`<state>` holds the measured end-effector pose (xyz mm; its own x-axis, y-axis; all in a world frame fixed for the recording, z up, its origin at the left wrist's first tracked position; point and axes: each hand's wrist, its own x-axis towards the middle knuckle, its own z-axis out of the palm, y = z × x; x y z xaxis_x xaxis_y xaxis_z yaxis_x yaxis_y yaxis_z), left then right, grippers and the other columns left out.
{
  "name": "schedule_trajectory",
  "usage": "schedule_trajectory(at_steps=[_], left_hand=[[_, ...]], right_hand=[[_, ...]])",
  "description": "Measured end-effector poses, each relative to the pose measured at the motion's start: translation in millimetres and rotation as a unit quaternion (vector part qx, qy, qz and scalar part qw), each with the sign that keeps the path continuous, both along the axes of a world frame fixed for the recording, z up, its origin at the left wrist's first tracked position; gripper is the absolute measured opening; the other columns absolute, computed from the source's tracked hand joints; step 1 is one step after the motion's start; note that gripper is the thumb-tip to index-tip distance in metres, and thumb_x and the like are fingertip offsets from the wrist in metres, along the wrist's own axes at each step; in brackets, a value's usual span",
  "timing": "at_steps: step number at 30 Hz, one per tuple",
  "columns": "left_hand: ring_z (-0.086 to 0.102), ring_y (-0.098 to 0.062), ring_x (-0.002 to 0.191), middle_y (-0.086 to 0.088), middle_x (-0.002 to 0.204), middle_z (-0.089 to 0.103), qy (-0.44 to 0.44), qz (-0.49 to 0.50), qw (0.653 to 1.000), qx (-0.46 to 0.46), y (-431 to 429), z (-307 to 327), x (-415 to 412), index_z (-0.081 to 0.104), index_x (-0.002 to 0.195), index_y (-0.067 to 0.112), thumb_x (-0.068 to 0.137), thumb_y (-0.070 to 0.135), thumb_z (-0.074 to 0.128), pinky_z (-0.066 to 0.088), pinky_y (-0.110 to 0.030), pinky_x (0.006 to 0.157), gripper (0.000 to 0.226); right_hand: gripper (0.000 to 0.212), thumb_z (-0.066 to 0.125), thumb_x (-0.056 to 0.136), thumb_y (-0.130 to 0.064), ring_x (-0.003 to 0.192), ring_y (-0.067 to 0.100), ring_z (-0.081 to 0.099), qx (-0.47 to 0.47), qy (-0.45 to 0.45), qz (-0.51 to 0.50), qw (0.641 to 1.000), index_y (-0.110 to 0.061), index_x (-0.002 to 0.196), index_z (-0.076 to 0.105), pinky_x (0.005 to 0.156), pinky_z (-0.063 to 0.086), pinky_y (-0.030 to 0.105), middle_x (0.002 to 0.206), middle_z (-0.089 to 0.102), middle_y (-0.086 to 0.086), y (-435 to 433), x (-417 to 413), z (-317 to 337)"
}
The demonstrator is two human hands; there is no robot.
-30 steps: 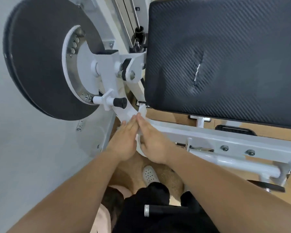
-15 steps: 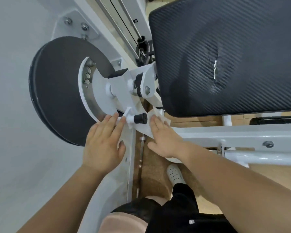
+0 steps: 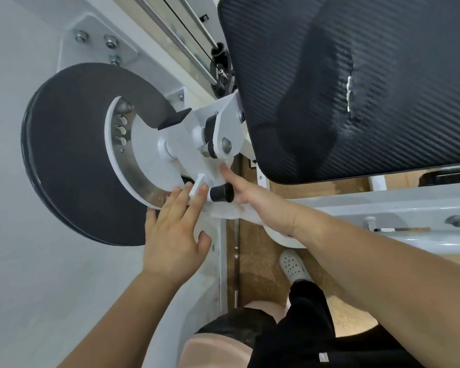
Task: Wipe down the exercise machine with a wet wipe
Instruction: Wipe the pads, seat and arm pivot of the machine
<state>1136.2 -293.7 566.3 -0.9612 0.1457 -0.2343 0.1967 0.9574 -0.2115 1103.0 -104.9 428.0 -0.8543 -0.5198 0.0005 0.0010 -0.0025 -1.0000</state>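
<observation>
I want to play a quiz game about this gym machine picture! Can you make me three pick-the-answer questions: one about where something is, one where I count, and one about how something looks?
1. Where is the black knob?
A. between the left hand and the right hand
B. on the wall
C. on the floor

2. How many bolts show on the grey corner plate?
A. one
B. three
C. six

3. How is the cover of the black pad?
A. smooth and whole
B. torn
C. hidden under a towel

Answers:
1 A, the knob sticks out between the two hands.
2 B, three bolt heads sit on that plate.
3 B, a white rip shows in the cover.
</observation>
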Motion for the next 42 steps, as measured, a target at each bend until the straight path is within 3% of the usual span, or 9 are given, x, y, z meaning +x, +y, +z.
schedule_trajectory(at_steps=[3, 7, 10, 15, 23, 29, 32, 38, 42], left_hand=[[0.027, -0.025, 0.153, -0.002, 0.163, 0.035, 0.004, 0.006, 1.0, 0.007, 1, -1, 0, 0.019, 0.159, 0.035, 0.082, 0.029, 0.07, 0.028, -0.062, 0.117, 0.092], [0.026, -0.025, 0.153, -0.002, 0.161, 0.038, 0.027, 0.007, 0.999, 0.038, -1, -8, 1, 0.023, 0.159, 0.034, 0.082, 0.026, 0.072, 0.027, -0.062, 0.119, 0.091], [0.024, -0.023, 0.154, 0.0, 0.162, 0.037, 0.031, 0.012, 0.998, 0.048, -3, -12, 2, 0.022, 0.16, 0.037, 0.086, 0.031, 0.072, 0.022, -0.058, 0.122, 0.089], [0.025, -0.023, 0.153, 0.0, 0.162, 0.037, 0.036, 0.006, 0.998, 0.051, -4, -12, 2, 0.027, 0.158, 0.036, 0.084, 0.029, 0.073, 0.02, -0.057, 0.121, 0.088], [0.028, -0.024, 0.152, -0.003, 0.159, 0.04, 0.037, -0.002, 0.998, 0.041, -2, -8, 3, 0.021, 0.159, 0.036, 0.085, 0.035, 0.07, 0.028, -0.059, 0.119, 0.088], [0.036, -0.029, 0.147, -0.006, 0.155, 0.043, 0.027, 0.02, 0.999, 0.034, 11, -5, 4, 0.02, 0.159, 0.034, 0.082, 0.044, 0.053, 0.031, -0.061, 0.116, 0.084], [0.037, -0.028, 0.147, -0.005, 0.154, 0.043, 0.021, 0.019, 0.999, 0.023, 12, -3, 4, 0.017, 0.159, 0.035, 0.08, 0.047, 0.051, 0.031, -0.061, 0.116, 0.086], [0.035, -0.027, 0.148, -0.001, 0.159, 0.036, 0.007, 0.019, 1.0, 0.02, 12, -3, 3, 0.014, 0.159, 0.036, 0.083, 0.048, 0.052, 0.031, -0.062, 0.116, 0.086], [0.033, -0.028, 0.149, -0.002, 0.16, 0.034, 0.005, 0.02, 1.0, 0.016, 11, -3, 3, 0.014, 0.159, 0.036, 0.085, 0.045, 0.059, 0.028, -0.062, 0.118, 0.087]], right_hand=[[0.038, 0.05, 0.104, -0.05, 0.157, 0.011, 0.017, -0.01, -0.01, -0.042, 0.999, -0.046, 0.139, 0.037, 0.109, 0.021, 0.023, 0.129, 0.03, -0.038, -40, -28, -39], [0.086, 0.038, 0.101, -0.065, 0.156, 0.004, -0.014, 0.118, 0.127, 0.056, 0.983, -0.022, 0.165, 0.001, 0.125, -0.001, 0.023, 0.168, -0.001, -0.022, -21, -17, 51], [0.104, 0.03, 0.092, -0.079, 0.159, 0.014, -0.007, 0.216, 0.083, 0.011, 0.973, -0.014, 0.164, -0.008, 0.13, 0.006, 0.042, 0.173, -0.009, 0.002, -18, -6, 87], [0.104, 0.055, 0.088, -0.073, 0.145, 0.017, 0.045, 0.074, 0.04, -0.003, 0.996, -0.046, 0.16, -0.014, 0.116, 0.042, 0.052, 0.172, 0.012, -0.011, -16, -8, 79], [0.116, 0.052, 0.077, -0.082, 0.147, 0.018, 0.04, 0.095, -0.013, -0.018, 0.995, -0.044, 0.157, -0.022, 0.118, 0.04, 0.046, 0.169, 0.024, -0.005, -13, 27, 44], [0.118, 0.048, 0.086, -0.085, 0.155, 0.012, -0.025, 0.279, 0.129, 0.037, 0.951, -0.027, 0.16, -0.023, 0.125, -0.007, 0.035, 0.168, -0.03, -0.006, -14, 49, 17], [0.127, 0.053, 0.081, -0.086, 0.157, 0.02, -0.019, 0.296, 0.171, 0.028, 0.939, -0.021, 0.162, -0.019, 0.125, -0.004, 0.036, 0.169, -0.027, 0.004, -19, 28, 16], [0.121, 0.059, 0.088, -0.074, 0.158, 0.02, -0.014, 0.338, 0.214, 0.056, 0.915, -0.017, 0.162, -0.019, 0.124, -0.003, 0.033, 0.168, -0.028, 0.006, -7, 23, 11], [0.09, 0.053, 0.104, -0.021, 0.158, 0.014, -0.011, 0.369, 0.174, 0.081, 0.909, -0.021, 0.162, -0.016, 0.13, 0.009, 0.04, 0.165, -0.027, -0.004, 16, 38, 3]])
